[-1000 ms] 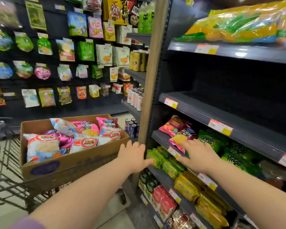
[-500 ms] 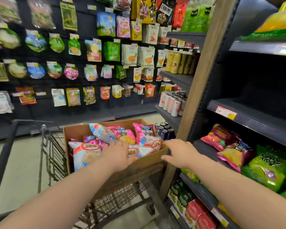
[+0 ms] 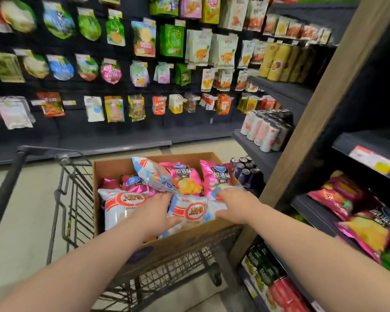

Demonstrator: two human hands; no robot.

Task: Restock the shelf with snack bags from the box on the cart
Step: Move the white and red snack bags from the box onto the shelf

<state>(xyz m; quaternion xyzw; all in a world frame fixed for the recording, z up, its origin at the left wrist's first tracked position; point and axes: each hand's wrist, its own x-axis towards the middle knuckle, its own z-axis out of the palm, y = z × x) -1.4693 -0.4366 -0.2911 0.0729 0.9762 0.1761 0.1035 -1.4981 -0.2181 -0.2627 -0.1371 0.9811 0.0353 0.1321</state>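
Snack bags (image 3: 182, 176) lay heaped in the cardboard box (image 3: 167, 246), which sat on the wire cart (image 3: 74, 199) just beside the shelf (image 3: 313, 213) at the right. The left grip (image 3: 154, 213) rested against the left edge of a white red-striped bag (image 3: 189, 210) at the near side of the box, fingers extended along its upper corner and thumb at its near corner. The right grip (image 3: 236, 203) lay spread on the neighbouring white bag (image 3: 214, 207), thumb at its near edge. Neither grip was closed round a bag.

Handling, as judged from appearance: the bags looked puffed with air, hence light and soft. The glossy film was probably slippery. The contents were likely brittle, so a hard squeeze across the middle risked crushing them.

Recommended hold: a pinch on the flat sealed seam at a top or side edge, or a gentle span across the width with the thumb beneath. One bag per grip looked manageable.
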